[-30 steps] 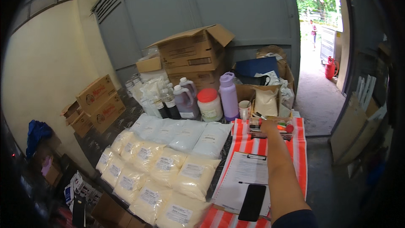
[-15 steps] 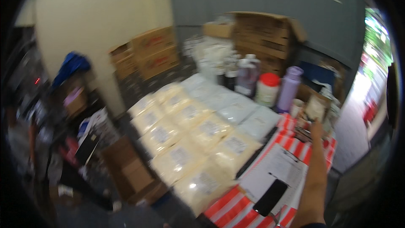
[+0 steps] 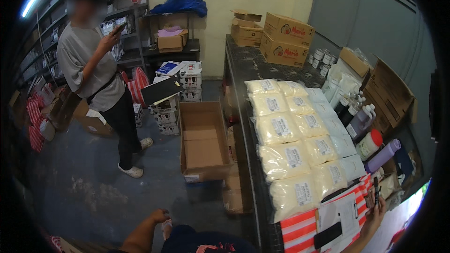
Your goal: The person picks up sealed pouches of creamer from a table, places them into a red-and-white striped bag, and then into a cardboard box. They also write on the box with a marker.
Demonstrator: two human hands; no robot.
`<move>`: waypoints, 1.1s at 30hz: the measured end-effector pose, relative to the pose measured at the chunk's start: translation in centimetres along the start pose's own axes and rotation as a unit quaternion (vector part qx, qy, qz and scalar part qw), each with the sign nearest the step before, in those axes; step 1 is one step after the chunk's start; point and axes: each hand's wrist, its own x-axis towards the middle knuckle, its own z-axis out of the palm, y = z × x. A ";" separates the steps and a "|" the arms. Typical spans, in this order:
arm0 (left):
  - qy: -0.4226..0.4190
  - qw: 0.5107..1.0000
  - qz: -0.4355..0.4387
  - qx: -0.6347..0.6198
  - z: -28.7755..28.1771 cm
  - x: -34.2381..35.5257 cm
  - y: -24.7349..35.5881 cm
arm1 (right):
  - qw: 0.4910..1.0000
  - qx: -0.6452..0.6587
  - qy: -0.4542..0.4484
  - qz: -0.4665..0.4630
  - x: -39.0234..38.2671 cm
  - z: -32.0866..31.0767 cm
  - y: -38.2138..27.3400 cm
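My right hand (image 3: 374, 214) is at the table's near right corner, its fingers closed on a slim black marker (image 3: 376, 190) that points up. Beside it lies a clipboard with a paper sheet (image 3: 346, 213), and a black phone (image 3: 328, 235) rests at the sheet's near edge. Both lie on red-and-white striped plastic (image 3: 300, 229). Low at the left, away from the table, my left hand (image 3: 161, 215) hangs with its fingers loosely curled; nothing shows in it. Next to the clipboard are rows of clear bags of pale yellow powder (image 3: 283, 157), each with a white label.
Whitish bags (image 3: 333, 126), dark bottles, a red-lidded jar (image 3: 369, 144) and a purple bottle (image 3: 383, 155) line the table's right side. Cartons (image 3: 284, 42) stand at its far end. On the floor is an open carton (image 3: 202, 138). A person (image 3: 101, 65) stands at left holding a phone.
The view has swung left, bringing in the standing person and my left hand. My right hand, earlier reaching among small items by the purple bottle, now holds the marker near the clipboard.
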 end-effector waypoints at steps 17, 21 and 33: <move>0.098 0.993 -0.053 -0.034 -24.4 -1.4 -36.6 | 0.992 -0.065 -0.071 0.085 -30.4 44.8 6.3; 0.134 0.988 -0.069 -0.032 -32.2 1.7 -35.5 | 0.982 -0.124 -0.088 0.108 -34.3 52.0 6.1; 0.140 0.933 0.332 0.028 -50.3 22.3 1.0 | 0.971 -0.153 -0.070 0.167 -29.5 71.3 19.2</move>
